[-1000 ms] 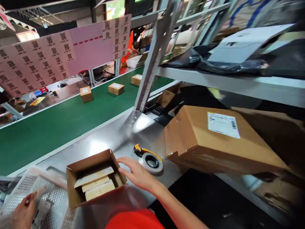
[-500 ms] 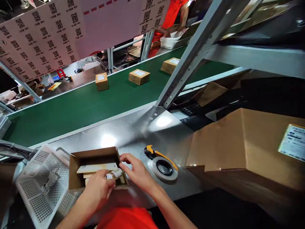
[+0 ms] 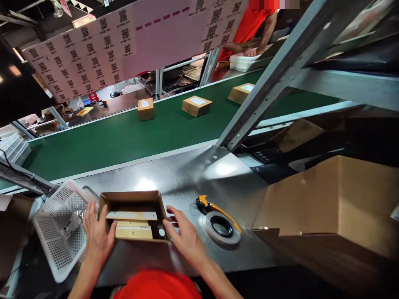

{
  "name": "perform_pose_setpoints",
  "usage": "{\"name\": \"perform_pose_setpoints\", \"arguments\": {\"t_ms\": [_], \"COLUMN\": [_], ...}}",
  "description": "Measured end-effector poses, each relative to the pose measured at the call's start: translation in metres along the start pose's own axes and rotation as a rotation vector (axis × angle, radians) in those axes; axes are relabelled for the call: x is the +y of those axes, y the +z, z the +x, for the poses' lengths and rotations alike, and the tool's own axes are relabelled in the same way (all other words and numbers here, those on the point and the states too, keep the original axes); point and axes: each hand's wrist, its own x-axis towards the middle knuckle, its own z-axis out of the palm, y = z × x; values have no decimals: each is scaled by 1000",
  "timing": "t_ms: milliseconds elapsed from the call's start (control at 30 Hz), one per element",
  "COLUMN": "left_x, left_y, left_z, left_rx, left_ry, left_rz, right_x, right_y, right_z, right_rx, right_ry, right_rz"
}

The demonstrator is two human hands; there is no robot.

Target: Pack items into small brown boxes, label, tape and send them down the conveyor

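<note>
The green conveyor belt (image 3: pixel 112 141) runs across behind the workplace, higher at the right than at the left. Along its near side lies the bare metal desk (image 3: pixel 174 166), shiny with reflected light. Above the belt hangs a pinkish board (image 3: pixel 162 39) printed with rows of square codes. Past the belt, a co-worker (image 3: pixel 255 25) in red has both arms down at a white tub (image 3: pixel 241 63). A large brown carton (image 3: pixel 368 199) fills the right side, and a white perforated basket (image 3: pixel 60 253) sits tilted at the left, with a small item inside.

Between them, on the near part of the desk, stands the open brown box (image 3: pixel 134 202). The left hand (image 3: pixel 96 232) is at its left wall, fingers spread, the thumb over the inside. The right hand (image 3: pixel 185 236) is at the right wall, its fingers parted and slightly curled; I can't tell how firmly either one presses the cardboard.

Three labelled parcels (image 3: pixel 196 106) sit apart on the belt. Right of the right hand lies a roll of tape (image 3: pixel 218 240) with a yellow-orange handle (image 3: pixel 215 206). Inside the box are three pale flat packs (image 3: pixel 132 232), and to their right a small white disc (image 3: pixel 161 232).
</note>
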Motion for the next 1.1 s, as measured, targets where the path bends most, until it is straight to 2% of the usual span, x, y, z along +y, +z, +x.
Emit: {"name": "perform_pose_setpoints", "arguments": {"t_ms": [67,133,200,300,400,467,500,567,700,767,833,900,1000,1100], "left_x": [-3,-4,0,21,44,52,53,47,26,19,15,9,-12,-38], "left_y": [2,7,11,10,3,0,1,9,48,69,83,88,91,102], "left_z": [-3,-10,-18,-23,-8,9,17,32,45,44,39,27,2,-19], "left_rx": [25,-78,-252,-524,-822,-930,-930,-825,-384,-171,-51,-22,-37,-44], "left_ry": [-136,-163,-89,105,327,370,359,338,448,423,338,291,371,508], "left_rz": [-41,-115,-125,-83,-89,-84,-89,-146,-216,-139,-69,-35,-57,-129], "right_x": [3,6,6,-2,-18,-29,-34,-40,-32,-17,5,31,67,88], "right_y": [4,12,22,37,43,41,39,36,35,41,51,62,77,82], "right_z": [-6,-13,-20,-26,-22,-12,-4,14,45,48,40,26,3,-8], "right_rx": [11,6,-48,-256,-461,-529,-539,-515,-397,-277,-114,50,265,298], "right_ry": [12,-17,-77,-133,-182,-215,-219,-216,-249,-240,-209,-182,-132,-98], "right_rz": [-46,-118,-253,-555,-819,-877,-872,-801,-656,-642,-600,-490,-309,-220]}}
